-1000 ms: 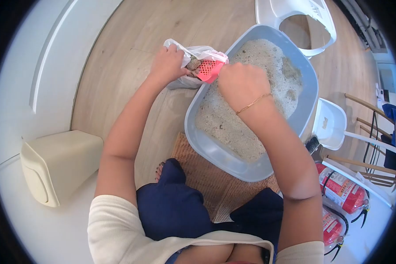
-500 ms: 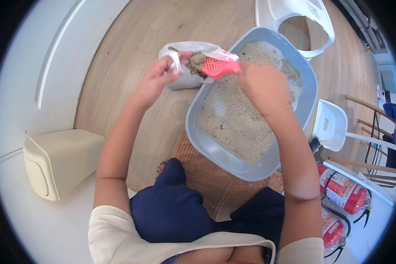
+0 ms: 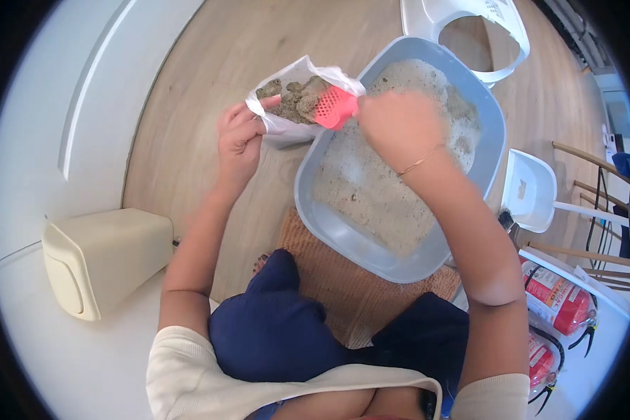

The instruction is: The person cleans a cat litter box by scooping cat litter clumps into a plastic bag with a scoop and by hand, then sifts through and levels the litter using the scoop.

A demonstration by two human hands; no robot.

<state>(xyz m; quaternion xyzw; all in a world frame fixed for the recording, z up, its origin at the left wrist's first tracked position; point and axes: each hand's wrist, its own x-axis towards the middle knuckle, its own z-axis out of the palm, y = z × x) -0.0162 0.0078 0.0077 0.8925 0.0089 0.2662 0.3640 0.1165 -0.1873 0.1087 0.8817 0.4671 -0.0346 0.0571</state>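
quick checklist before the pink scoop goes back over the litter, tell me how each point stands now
1. Bag mouth open: ok, the clumps inside show.
2. Left hand steadying the bag: ok, it grips the rim.
3. Right hand on the scoop: ok, at the handle end.
4. Scoop emptied: cannot tell, a clump meets its front edge.
5. Bag resting on the floor: cannot tell, its base is hidden.
6. Litter free of dark bits: not ok, a few show on its surface.
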